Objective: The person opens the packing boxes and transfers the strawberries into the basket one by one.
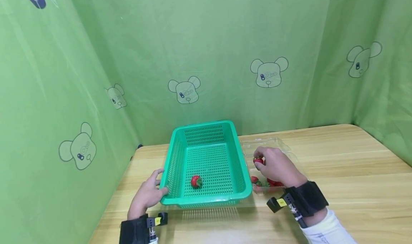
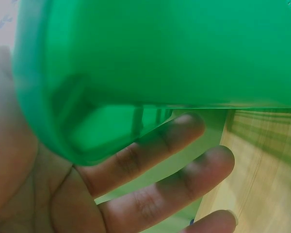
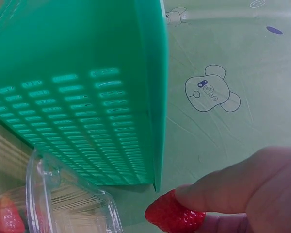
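We note a red strawberry (image 1: 258, 160), small and dimpled, pinched in the grip of the right hand (image 1: 276, 167) at centre right of the head view; in the right wrist view its pointed tip (image 3: 173, 214) shows at the lower edge, pressed under a fingertip. The hand hovers over a clear plastic clamshell box (image 1: 269, 154), thin and glossy with ribbed walls, where more strawberries (image 1: 269, 183) lie. The box sits just right of a green plastic basket (image 1: 206, 160), rectangular, with slotted perforated walls and floor and a smooth rolled rim. One strawberry with its green leaves (image 1: 196, 181) lies on the basket floor, toward the lower edge. The left hand (image 1: 148, 194) rests against the basket's lower left corner, fingers straight and released, touching the rim. Both wrists carry black straps. The bench (image 1: 338, 172) is pale wood with a lengthwise grain. Green cloth printed with bear heads (image 1: 268, 72) hangs behind and on both sides.
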